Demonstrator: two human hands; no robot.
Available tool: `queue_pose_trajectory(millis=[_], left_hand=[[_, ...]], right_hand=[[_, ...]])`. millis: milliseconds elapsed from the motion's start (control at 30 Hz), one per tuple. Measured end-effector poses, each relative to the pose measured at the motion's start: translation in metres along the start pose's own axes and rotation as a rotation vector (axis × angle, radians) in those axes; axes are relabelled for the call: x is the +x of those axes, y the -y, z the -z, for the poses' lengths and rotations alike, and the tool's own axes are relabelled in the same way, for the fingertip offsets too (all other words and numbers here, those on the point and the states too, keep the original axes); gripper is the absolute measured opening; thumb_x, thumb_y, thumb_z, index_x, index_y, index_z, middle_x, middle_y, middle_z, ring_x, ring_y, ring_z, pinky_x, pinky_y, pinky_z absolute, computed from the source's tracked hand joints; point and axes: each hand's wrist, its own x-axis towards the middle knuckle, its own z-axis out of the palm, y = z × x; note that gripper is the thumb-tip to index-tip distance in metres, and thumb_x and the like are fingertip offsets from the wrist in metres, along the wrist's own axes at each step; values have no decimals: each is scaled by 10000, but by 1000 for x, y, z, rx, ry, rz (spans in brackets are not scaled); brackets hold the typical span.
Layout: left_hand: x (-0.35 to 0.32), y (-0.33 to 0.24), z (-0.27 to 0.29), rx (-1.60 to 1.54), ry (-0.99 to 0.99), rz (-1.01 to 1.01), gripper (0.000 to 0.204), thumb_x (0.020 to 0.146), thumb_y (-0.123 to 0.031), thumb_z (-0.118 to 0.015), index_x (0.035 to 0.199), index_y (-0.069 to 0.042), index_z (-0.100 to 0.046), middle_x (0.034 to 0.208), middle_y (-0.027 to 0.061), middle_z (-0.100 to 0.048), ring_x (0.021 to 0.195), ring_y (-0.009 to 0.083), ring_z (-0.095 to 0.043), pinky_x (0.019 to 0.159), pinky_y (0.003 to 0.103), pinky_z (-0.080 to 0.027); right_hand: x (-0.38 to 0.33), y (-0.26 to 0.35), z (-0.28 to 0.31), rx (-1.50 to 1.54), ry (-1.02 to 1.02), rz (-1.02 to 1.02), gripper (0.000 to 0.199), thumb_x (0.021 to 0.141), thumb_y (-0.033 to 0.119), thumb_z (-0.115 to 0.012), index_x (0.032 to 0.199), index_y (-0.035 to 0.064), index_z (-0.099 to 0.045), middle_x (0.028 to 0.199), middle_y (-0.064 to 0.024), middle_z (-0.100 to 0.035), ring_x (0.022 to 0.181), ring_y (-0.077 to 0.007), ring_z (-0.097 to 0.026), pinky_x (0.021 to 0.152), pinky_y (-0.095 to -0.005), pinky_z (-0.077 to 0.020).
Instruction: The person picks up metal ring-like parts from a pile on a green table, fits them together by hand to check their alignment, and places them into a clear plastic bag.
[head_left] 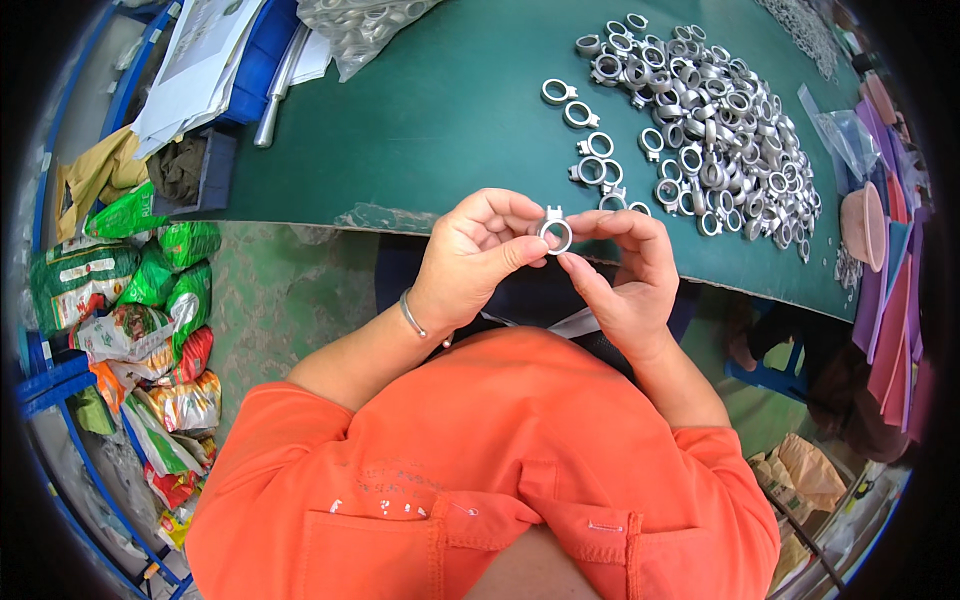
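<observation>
A small silver metal ring [555, 233] with a short tab on top is pinched between both hands, just in front of the green table's near edge [400, 215]. My left hand [478, 255] grips the ring's left side with thumb and fingers. My right hand [625, 275] holds its right side and underside with fingertips. A thin bracelet sits on my left wrist. Both forearms come up from an orange shirt.
A large pile of the same silver rings [715, 120] lies on the table at the right, with a few rings [590, 145] laid out singly to its left. A clear bag of parts [360, 25], papers [205, 55] and a metal rod [278, 85] sit at the back left. Colourful sacks [150, 300] lie on the floor at left.
</observation>
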Motion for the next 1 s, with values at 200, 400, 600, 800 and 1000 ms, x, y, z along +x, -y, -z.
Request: queue_pose_trajectory(millis=[200,400,600,800,1000], left_hand=[[0,1,-2,49,29,-82,247,859,51,-676,1080,8,-573,1032,120,-680,965,154,-658,856,276,-540],[-2,0,-5,223,21,-162,263,849,30,-702,1078,9,-576,1019,112,-684,932,139,-665,830,270,-548],[-6,0,-5,495,15,-256,242,833,94,-678,1046,19,-590,1009,144,-684,936,189,-676,842,301,-553],[-1,-5,-6,810,119,-509,197,791,89,-713,952,2,-642,983,140,-699,881,209,-688,759,296,-556],[-1,-16,-4,1191,257,-538,206,692,-2,-786,844,-33,-651,1032,127,-650,856,253,-634,740,330,-518]], right_hand=[[-3,1,2,133,12,-88,415,789,-85,-723,1122,-5,-489,1074,-156,-643,970,-204,-648,867,-308,-520],[-4,0,5,220,22,-114,419,792,-109,-703,1128,6,-482,1111,-162,-626,1006,-206,-633,904,-316,-503],[-6,-2,5,269,-16,-81,391,803,-133,-675,1112,13,-485,1083,-144,-608,1004,-200,-621,894,-316,-503],[-8,2,4,281,-24,-65,342,799,-143,-665,1067,6,-513,1034,-130,-604,974,-199,-617,864,-315,-505],[-14,19,15,-364,163,131,273,723,-121,-691,947,9,-604,904,-125,-634,834,-287,-623,741,-345,-511]])
